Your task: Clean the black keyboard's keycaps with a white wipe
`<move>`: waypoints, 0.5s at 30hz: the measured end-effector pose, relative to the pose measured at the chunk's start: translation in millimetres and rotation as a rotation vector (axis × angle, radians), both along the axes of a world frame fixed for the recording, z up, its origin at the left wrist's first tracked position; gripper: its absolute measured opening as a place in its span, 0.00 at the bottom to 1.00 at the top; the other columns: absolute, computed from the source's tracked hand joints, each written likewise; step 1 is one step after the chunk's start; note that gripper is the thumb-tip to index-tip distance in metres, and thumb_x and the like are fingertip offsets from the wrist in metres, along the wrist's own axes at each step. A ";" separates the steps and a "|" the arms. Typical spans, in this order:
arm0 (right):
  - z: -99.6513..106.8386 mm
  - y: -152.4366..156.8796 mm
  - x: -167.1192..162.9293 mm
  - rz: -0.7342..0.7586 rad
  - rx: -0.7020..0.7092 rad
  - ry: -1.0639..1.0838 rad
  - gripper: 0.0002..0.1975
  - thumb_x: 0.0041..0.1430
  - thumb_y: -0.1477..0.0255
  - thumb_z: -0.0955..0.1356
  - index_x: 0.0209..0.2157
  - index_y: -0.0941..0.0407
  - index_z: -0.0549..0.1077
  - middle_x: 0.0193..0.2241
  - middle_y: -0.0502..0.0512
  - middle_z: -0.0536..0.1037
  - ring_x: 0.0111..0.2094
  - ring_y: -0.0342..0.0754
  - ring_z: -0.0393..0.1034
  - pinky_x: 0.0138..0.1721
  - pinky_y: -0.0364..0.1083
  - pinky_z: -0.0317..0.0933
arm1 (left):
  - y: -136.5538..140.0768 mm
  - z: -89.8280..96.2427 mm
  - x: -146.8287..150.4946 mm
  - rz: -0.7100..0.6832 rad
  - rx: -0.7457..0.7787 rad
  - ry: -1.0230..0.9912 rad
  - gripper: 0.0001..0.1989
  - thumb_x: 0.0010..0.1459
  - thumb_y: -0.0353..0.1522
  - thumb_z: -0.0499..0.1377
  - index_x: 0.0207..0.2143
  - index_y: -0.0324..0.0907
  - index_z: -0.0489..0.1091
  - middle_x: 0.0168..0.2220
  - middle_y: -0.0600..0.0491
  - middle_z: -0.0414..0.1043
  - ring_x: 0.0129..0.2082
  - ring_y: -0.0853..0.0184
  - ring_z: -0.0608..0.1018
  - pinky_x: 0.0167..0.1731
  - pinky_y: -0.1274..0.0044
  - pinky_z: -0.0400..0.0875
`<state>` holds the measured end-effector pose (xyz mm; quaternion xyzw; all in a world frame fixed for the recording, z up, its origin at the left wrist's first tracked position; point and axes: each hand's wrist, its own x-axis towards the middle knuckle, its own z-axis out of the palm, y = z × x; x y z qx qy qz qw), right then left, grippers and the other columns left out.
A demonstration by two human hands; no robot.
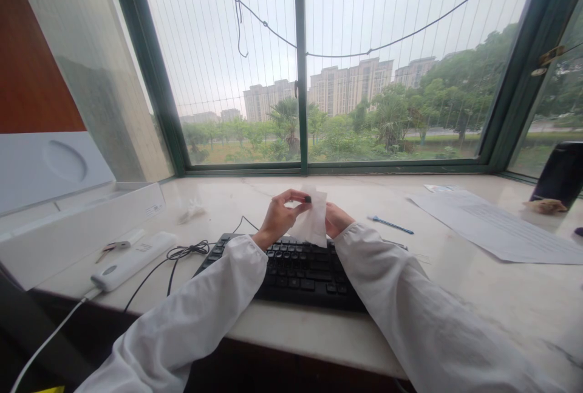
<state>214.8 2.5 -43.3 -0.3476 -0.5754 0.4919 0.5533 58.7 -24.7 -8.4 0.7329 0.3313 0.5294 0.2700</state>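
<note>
Both my hands are raised just above the far edge of a black keyboard [296, 271] on the pale marble ledge [478, 283]. My left hand [279, 218] pinches a small black piece, like a keycap [308, 199], between thumb and fingertips. My right hand [336, 219] holds a white tissue or wipe [314, 222] that hangs between the two hands and touches the black piece. The tissue hides most of my right hand's fingers. White sleeves cover both forearms.
A white power strip [132, 260] and a dark tangled cable [184, 252] lie left of the keyboard, with a white box [77, 232] behind them. A blue pen [390, 223], paper sheets [496, 229] and a dark phone [562, 174] lie to the right. Windows stand right behind the ledge.
</note>
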 end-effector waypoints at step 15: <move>8.7 -6.1 1.1 0.091 -0.251 0.149 0.11 0.37 0.67 0.76 0.23 0.57 0.76 0.22 0.55 0.78 0.25 0.48 0.70 0.30 0.46 0.62 | 3.8 -2.5 -1.5 -0.004 -0.100 -0.047 0.17 0.51 0.41 0.64 0.40 0.40 0.74 0.41 0.48 0.76 0.20 0.76 0.69 0.18 0.82 0.61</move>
